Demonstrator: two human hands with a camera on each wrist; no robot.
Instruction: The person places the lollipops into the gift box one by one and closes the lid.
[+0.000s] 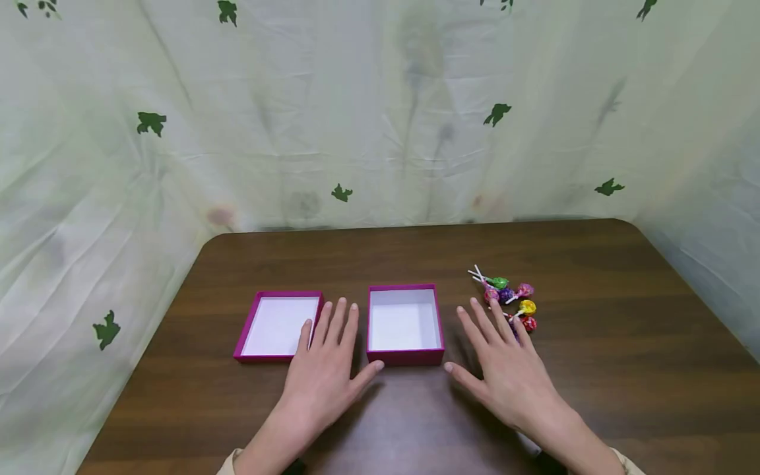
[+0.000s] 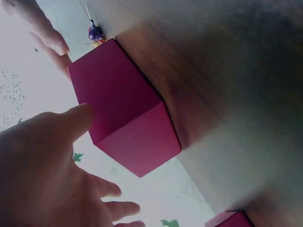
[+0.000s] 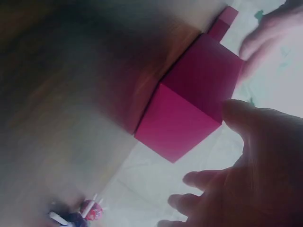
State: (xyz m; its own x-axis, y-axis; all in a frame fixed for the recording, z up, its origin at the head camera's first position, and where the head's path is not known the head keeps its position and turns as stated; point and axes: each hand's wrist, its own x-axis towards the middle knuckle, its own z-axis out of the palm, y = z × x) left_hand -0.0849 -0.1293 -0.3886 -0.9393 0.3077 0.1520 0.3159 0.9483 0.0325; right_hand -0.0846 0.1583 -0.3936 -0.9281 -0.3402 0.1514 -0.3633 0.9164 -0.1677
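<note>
Now the magenta box [image 1: 406, 357] is framed on the desk [image 1: 629, 369] at its near corners by the left hand [image 1: 323, 371] and the right hand [image 1: 507, 371], held apart, fingers spread, nothing gripped. Leftward, the shallow lid [image 1: 278, 327] is partly covered; rightward, lollipops [image 1: 505, 295] are partly hidden.

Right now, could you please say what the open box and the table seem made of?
The open box seems cardboard, smooth magenta outside, white inside, given its crisp edges. The table seems wood or laminate, softly glossy; its brown grain fits either.
</note>
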